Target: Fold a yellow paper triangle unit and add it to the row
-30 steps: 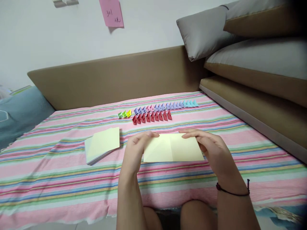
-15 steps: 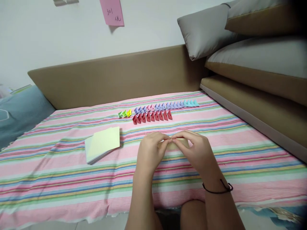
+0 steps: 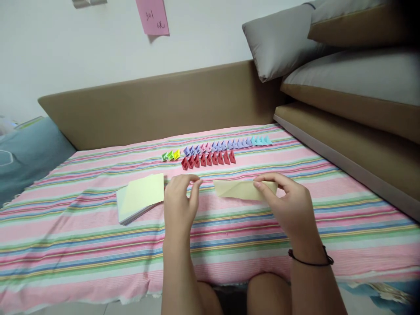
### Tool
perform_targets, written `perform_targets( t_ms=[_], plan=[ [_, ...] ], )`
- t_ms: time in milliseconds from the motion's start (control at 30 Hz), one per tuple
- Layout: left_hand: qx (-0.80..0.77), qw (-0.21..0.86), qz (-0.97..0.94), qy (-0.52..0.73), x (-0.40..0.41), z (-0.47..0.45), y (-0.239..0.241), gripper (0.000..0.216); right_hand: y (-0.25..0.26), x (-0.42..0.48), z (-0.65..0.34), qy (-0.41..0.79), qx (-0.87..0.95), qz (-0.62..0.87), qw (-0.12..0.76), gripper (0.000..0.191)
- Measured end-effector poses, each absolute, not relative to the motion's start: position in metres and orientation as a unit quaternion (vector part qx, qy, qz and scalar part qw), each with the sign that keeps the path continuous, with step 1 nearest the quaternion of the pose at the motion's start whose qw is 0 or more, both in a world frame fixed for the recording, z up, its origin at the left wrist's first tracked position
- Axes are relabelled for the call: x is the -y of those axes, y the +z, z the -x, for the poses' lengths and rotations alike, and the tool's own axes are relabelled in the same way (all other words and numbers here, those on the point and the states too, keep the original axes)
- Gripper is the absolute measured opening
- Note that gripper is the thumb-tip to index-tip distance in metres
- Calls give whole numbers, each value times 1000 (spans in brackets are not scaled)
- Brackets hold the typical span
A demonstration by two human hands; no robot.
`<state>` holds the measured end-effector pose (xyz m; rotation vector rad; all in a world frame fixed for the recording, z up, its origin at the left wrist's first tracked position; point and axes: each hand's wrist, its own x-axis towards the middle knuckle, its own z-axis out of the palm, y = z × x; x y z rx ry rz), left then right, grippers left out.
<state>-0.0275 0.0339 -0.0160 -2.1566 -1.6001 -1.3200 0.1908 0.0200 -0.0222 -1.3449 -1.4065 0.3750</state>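
Note:
A strip of folded pale yellow paper (image 3: 234, 190) hangs just above the cloth, its long side running left to right. My right hand (image 3: 285, 199) pinches it near its right end, thumb in front. A slanting crease or fold shows toward the strip's left end. My left hand (image 3: 180, 197) is apart from the strip, to its left. Its thumb and forefinger tips come together in a pinch with nothing visible between them. Close to the left of that hand lies a stack of paper sheets (image 3: 141, 197), pale yellow on top.
Small folded paper shapes stand in rows farther back: dark red ones (image 3: 209, 160), purple ones (image 3: 224, 146), light blue ones (image 3: 261, 141) and green-yellow ones (image 3: 170, 155). A striped cloth (image 3: 98, 253) covers the seat. Grey-brown cushions (image 3: 354, 83) are piled at right.
My hands have moved apart, the left one leftward and off the paper. My right hand has shifted right with the yellow paper, which now shows as a long strip.

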Motion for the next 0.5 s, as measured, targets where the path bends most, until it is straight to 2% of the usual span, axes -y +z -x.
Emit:
perform_targets(
  t_ms=[100,167,333,500],
  plan=[
    [448,10,788,-422,-32,9,-12,15,-20,-21,-178,151,639,519,547,8],
    [425,-6,813,-399,-33,-2,-12,8,-19,-21,-171,135,662,498,543,9],
    [442,-5,817,-371,-35,-9,-16,10,-19,-22,-161,60,706,503,494,8],
    [442,-24,817,-369,-35,-1,-16,13,-22,-24,-172,56,732,501,459,10]
  ],
)
